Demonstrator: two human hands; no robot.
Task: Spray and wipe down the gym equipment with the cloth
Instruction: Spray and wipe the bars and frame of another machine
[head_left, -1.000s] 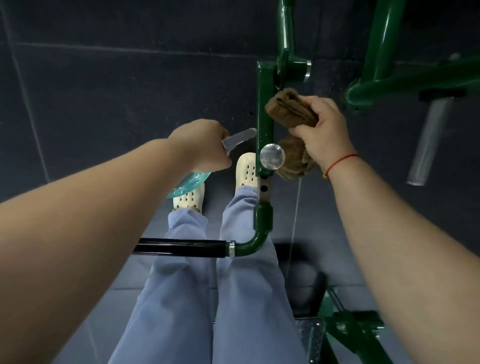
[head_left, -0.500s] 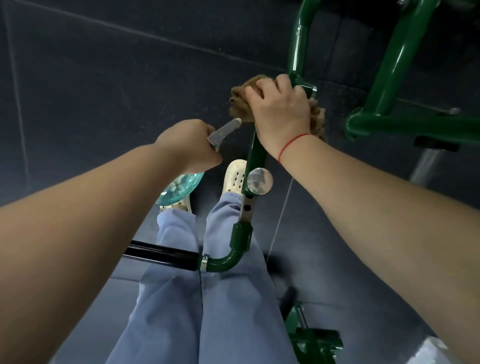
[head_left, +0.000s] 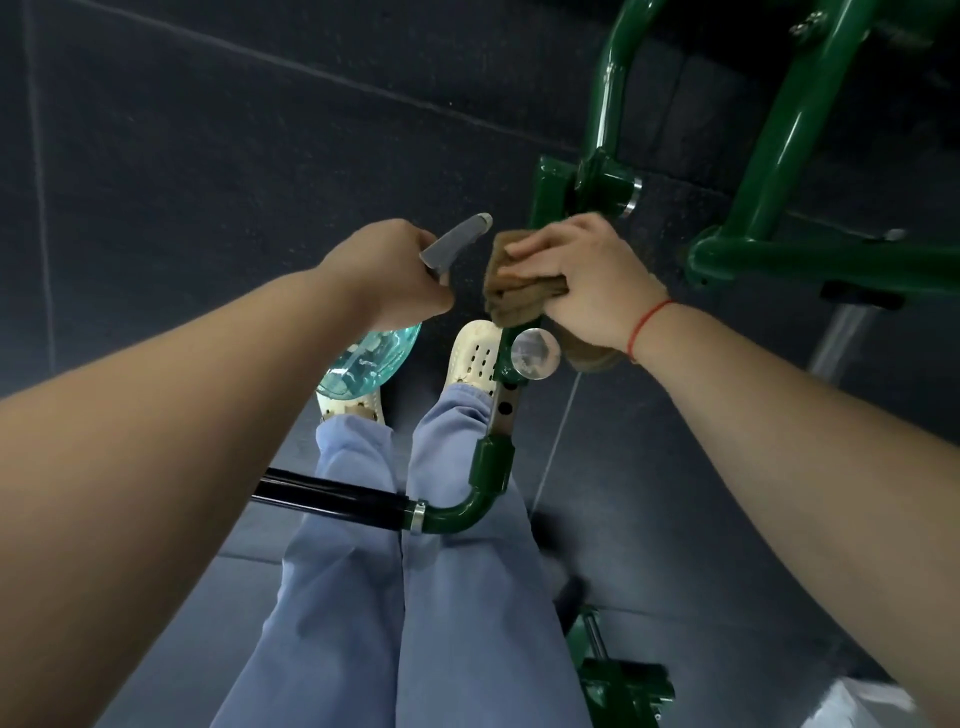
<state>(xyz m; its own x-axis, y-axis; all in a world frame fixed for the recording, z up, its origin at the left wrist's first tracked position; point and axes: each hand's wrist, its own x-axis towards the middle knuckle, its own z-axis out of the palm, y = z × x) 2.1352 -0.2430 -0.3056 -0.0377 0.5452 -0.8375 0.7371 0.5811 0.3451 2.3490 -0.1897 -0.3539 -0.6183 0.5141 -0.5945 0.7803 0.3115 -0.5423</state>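
While the person stands over the machine looking down, the right hand (head_left: 587, 280) curls round a folded brown cloth (head_left: 511, 296) and holds it against the green-painted steel upright post (head_left: 545, 197), just above a round chrome knob (head_left: 535, 352). Fingers wrap the cloth's front face, and a loose end hangs below the wrist, beside the knob. A thin red string bracelet (head_left: 649, 322) sits on that wrist.

The left hand (head_left: 389, 270) is closed in a fist round the neck of a translucent teal plastic spray bottle (head_left: 369, 358), whose body hangs tilted beneath the hand. Its grey spray head (head_left: 457, 241) sticks out past the knuckles toward the cloth, near it but apart.

Below the knob the post shows a bare strip with holes, then a green collar, then bends into a black-sleeved handle bar (head_left: 332, 496) crossing in front of the legs.

Pale blue trousers (head_left: 353, 571) and cream perforated clogs (head_left: 475, 353) show above a dark speckled rubber floor (head_left: 208, 156).
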